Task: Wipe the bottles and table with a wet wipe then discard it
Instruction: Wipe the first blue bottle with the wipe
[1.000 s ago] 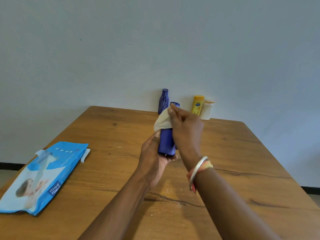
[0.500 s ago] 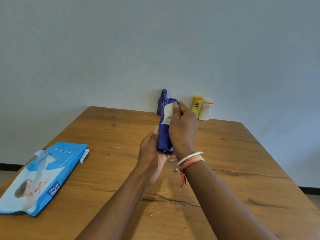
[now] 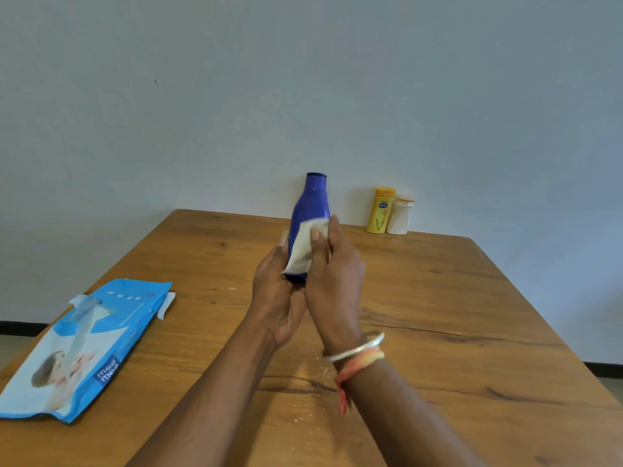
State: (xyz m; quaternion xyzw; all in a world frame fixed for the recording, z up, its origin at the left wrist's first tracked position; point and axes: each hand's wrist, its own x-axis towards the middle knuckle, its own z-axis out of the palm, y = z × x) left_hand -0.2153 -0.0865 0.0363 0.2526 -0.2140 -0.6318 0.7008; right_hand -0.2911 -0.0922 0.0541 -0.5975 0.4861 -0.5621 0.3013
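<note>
Soft, even light filled the frame, bright enough to read colours without harsh contrast. The plain pale grey-blue wall (image 3: 202, 96) darkened slightly toward the upper corners. The brown wooden table (image 3: 438, 315) carried a pale bluish sheen along its right edge, and faint diffuse shadows lay under the forearms (image 3: 219, 399) at lower centre. The glossy dark blue plastic bottle (image 3: 312, 203) showed only a dull highlight. The crumpled white wet wipe (image 3: 303, 251) at centre looked soft-edged, slightly blurred. Wide-angle distortion splayed the table's sides outward toward the lower corners, and fine detail was smeared throughout.
</note>
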